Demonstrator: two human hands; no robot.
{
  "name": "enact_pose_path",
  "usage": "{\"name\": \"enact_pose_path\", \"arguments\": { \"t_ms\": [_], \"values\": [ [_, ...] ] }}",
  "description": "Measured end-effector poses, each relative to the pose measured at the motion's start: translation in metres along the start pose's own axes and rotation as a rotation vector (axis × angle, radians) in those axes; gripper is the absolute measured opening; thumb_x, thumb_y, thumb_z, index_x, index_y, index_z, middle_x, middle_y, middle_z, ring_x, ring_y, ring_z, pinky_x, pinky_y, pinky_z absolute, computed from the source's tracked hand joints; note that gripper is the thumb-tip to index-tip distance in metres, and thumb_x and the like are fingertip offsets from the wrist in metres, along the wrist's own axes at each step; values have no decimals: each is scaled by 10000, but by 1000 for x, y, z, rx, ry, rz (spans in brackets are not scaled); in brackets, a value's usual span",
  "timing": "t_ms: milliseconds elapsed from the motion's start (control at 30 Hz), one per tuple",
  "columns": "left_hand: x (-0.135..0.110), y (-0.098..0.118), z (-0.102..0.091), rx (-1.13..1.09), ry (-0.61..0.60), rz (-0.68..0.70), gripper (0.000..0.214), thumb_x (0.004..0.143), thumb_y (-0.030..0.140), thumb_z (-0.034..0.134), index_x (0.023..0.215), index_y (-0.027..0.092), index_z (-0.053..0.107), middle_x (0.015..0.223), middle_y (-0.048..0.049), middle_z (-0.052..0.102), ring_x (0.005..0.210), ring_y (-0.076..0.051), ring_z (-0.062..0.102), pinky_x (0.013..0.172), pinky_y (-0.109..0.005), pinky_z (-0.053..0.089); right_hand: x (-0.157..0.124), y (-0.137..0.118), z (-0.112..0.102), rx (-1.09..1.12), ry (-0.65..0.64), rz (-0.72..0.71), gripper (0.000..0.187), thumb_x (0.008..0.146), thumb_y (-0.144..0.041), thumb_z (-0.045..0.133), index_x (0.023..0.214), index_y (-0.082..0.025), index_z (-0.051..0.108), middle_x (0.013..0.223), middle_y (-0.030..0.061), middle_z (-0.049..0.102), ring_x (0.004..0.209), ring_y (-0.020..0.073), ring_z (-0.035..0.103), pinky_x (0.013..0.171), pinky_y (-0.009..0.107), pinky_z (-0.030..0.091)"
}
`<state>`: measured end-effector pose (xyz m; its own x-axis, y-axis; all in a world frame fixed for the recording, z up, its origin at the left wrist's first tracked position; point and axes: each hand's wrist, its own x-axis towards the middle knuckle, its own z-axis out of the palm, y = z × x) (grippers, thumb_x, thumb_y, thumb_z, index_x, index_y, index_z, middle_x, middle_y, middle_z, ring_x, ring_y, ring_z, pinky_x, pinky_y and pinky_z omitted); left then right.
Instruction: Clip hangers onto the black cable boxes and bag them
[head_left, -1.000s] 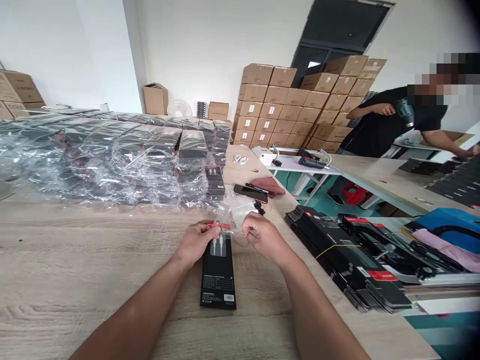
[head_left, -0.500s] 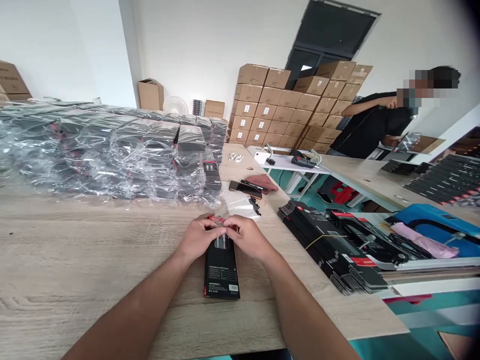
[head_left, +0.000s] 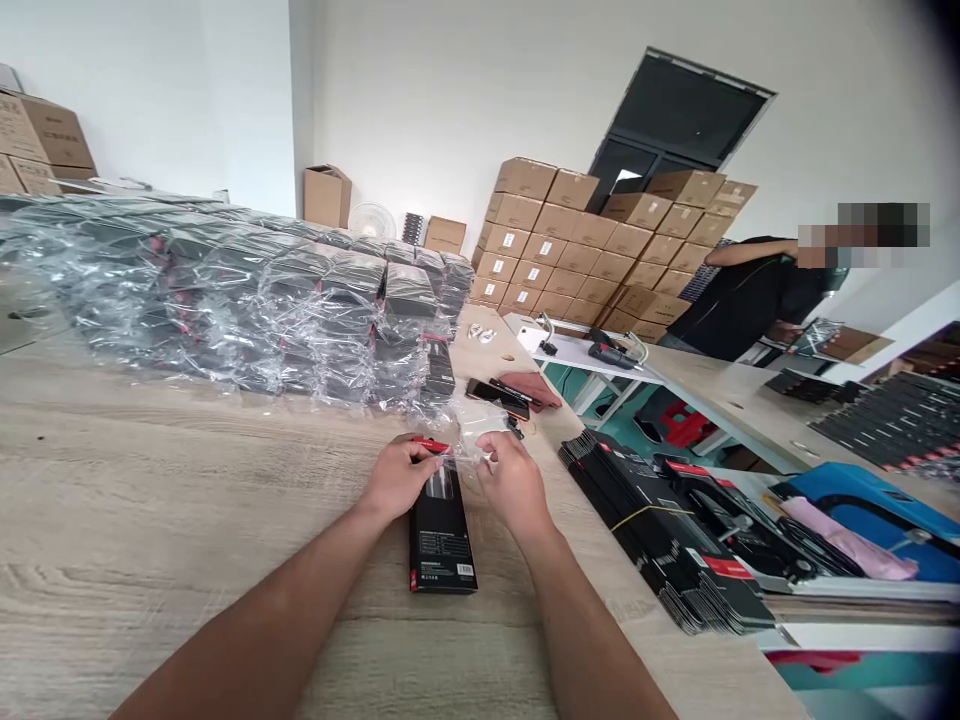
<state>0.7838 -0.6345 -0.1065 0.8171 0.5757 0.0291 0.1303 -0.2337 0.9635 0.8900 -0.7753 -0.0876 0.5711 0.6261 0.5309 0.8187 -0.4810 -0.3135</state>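
A narrow black box [head_left: 442, 545] with a small window and white print lies on the wooden table, its near end toward me. My left hand [head_left: 399, 478] is closed on its far end, thumb on top, beside a red flap [head_left: 431, 445]. My right hand [head_left: 512, 482] is just right of the box, fingers pinched together. A thin strip of clear plastic [head_left: 466, 459] seems to stretch from the left thumb to the right fingertips. Behind the right hand lie clear plastic bags [head_left: 478, 418], partly covered by it.
Black boxes in clear wrap [head_left: 300, 320] are stacked at the back left. A phone [head_left: 496, 397] lies past the bags. A banded bundle of flat black cartons [head_left: 652, 520] is on the right. Cardboard boxes [head_left: 555, 240] and a person [head_left: 739, 295] are farther back.
My right hand has moved right, away from my left, and the clear strip now shows between them. My left hand stays at the box's far end. The view has shifted slightly.
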Motion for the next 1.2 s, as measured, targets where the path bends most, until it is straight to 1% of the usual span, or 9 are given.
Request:
{"name": "enact_pose_path", "arguments": {
  "t_ms": [100, 200, 333, 400, 500, 633, 867, 1033, 1200],
  "values": [
    [0, -1, -1, 2, -46, 47, 186, 741, 333, 601, 737, 172, 693, 740, -20, 682, 693, -175, 603, 679, -288, 436, 1, 0, -1, 20, 48, 7, 154, 766, -168, 512, 865, -203, 624, 850, 37, 623, 761, 176, 570, 698, 277, 444],
    [-2, 1, -4, -159, -144, 88, 170, 739, 230, 600, 861, 180, 708, 949, -41, 692, 878, -188, 621, 809, -291, 446, 5, 6, -2, 42, 101, -5, 207, 816, -209, 474, 873, -198, 673, 876, 61, 633, 788, 187, 581, 725, 290, 458],
    [-6, 2, -13, -585, -334, -120, 695, 668, 160, 691, 1313, 272, 456, 1240, -73, 585, 993, -211, 617, 773, -301, 496, 9, 27, -5, 22, 241, 43, 270, 828, -193, 438, 928, -184, 689, 901, 86, 645, 818, 206, 601, 762, 323, 470],
    [-8, 1, -17, -725, -444, -234, 815, 617, 174, 756, 1343, 255, 393, 1237, -104, 578, 981, -227, 630, 748, -308, 513, 9, 35, -4, 34, 205, 39, 242, 820, -194, 462, 929, -187, 678, 877, 72, 664, 796, 204, 613, 760, 323, 472],
    [-10, 0, -20, -755, -536, -330, 779, 552, 173, 806, 1254, 173, 469, 1155, -131, 617, 937, -245, 651, 771, -327, 517, 7, 35, 0, 110, 67, 13, 171, 820, -229, 508, 856, -206, 673, 820, 43, 690, 753, 194, 631, 741, 311, 478],
    [-10, 0, -17, -681, -448, -345, 787, 526, 136, 808, 1238, 186, 477, 1268, -134, 560, 1008, -271, 629, 806, -344, 512, 5, 28, 6, 248, -122, -70, 166, 846, -260, 525, 837, -234, 689, 846, 30, 708, 784, 185, 648, 740, 300, 489],
    [-7, 4, -15, -729, -414, -264, 808, 545, 105, 779, 1281, 190, 456, 1294, -132, 553, 1069, -262, 600, 872, -353, 479, 6, 29, 4, 350, -227, -156, 203, 873, -246, 508, 892, -243, 710, 864, 44, 692, 793, 184, 644, 734, 309, 507],
    [-6, 5, -10, -591, -374, -197, 649, 633, 112, 702, 1246, 163, 496, 1191, -129, 624, 999, -242, 625, 862, -352, 472, 6, 29, -3, 294, -168, -149, 212, 888, -247, 491, 924, -230, 700, 886, 48, 700, 821, 195, 646, 767, 324, 497],
    [-5, -2, -1, -393, -196, -27, 597, 664, 103, 678, 1234, 172, 515, 1286, -149, 551, 1113, -240, 566, 920, -342, 439, 8, 16, -14, 183, -142, -133, 200, 878, -245, 491, 907, -230, 688, 873, 39, 702, 800, 190, 644, 730, 294, 482]
  ]
}}
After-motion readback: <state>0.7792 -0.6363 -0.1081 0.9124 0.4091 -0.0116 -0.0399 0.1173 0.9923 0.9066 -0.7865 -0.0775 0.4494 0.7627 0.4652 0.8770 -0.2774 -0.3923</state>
